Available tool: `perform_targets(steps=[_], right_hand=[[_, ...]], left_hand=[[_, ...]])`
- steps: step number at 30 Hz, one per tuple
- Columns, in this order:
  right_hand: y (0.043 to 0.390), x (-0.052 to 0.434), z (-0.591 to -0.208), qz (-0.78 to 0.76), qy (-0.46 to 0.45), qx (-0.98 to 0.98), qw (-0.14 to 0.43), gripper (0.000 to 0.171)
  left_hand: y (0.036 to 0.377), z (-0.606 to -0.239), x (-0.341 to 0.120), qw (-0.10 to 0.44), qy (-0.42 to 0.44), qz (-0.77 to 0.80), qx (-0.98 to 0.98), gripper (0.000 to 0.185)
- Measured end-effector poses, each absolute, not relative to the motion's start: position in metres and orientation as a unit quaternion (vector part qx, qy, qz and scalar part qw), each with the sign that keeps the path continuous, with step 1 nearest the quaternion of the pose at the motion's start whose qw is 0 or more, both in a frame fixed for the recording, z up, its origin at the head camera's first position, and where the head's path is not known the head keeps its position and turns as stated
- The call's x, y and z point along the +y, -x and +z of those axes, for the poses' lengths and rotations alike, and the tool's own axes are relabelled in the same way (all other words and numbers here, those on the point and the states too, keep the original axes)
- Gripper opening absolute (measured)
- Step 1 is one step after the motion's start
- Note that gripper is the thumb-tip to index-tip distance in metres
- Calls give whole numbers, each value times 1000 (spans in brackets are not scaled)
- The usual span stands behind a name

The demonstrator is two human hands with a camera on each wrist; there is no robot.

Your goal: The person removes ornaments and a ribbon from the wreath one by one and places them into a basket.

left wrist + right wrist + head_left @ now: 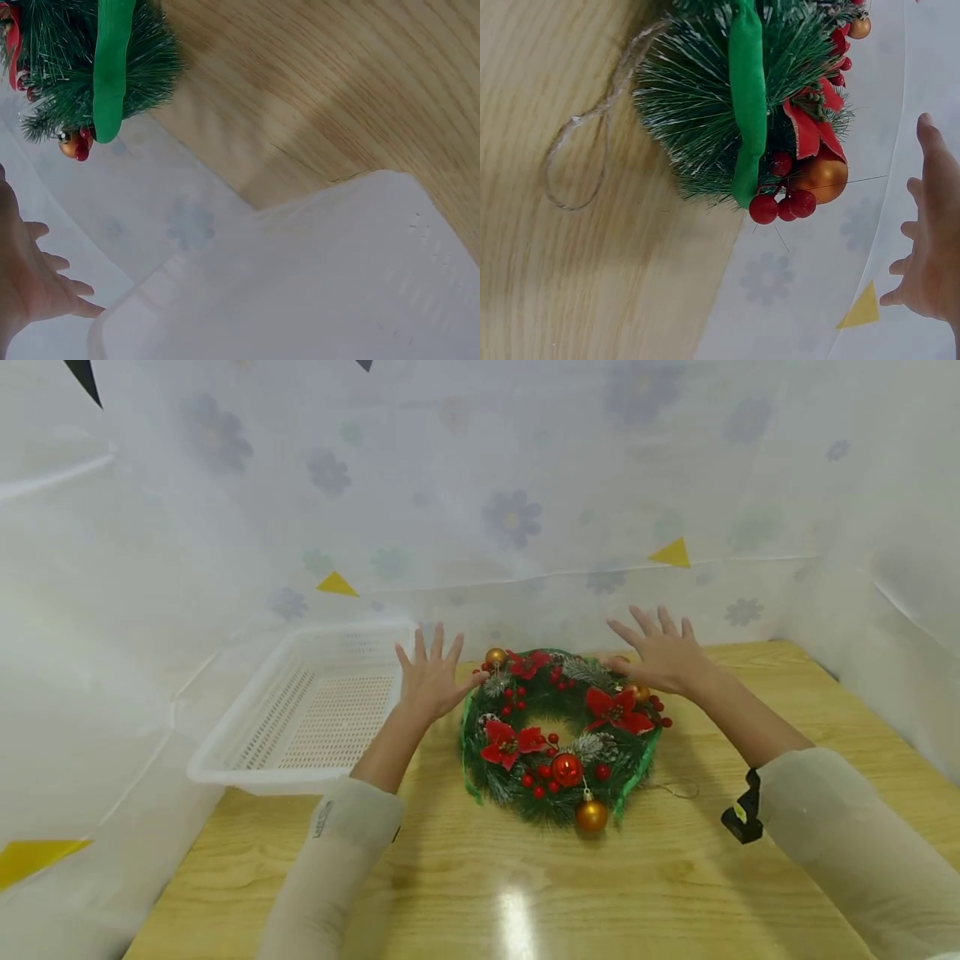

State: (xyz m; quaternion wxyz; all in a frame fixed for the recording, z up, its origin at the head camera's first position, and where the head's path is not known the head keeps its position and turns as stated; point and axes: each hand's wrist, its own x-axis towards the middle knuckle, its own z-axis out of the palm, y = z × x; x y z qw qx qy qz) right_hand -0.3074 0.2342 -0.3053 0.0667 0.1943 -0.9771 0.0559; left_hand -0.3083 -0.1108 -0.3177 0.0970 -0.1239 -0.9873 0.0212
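Note:
A green Christmas wreath with red poinsettias, berries, pinecones and gold and red baubles lies on the wooden table. Green ribbon runs down its side in the left wrist view. My left hand is held over the wreath's left edge, fingers spread, between it and a white basket. Over the far right part of the wreath, my right hand also has its fingers spread and holds nothing. A twine loop sticks out from the wreath's right side in the right wrist view.
The white perforated plastic basket stands at the back left of the table. Pale flower-printed sheeting hangs behind and at both sides, with yellow triangles on it.

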Motion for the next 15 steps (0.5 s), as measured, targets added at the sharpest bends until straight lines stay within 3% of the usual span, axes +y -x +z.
perform_targets(steps=[15], right_hand=[[264,232,-329,81,-269,-952,118,70]], left_hand=[[244,-331,-86,124,218,59,-966,78]])
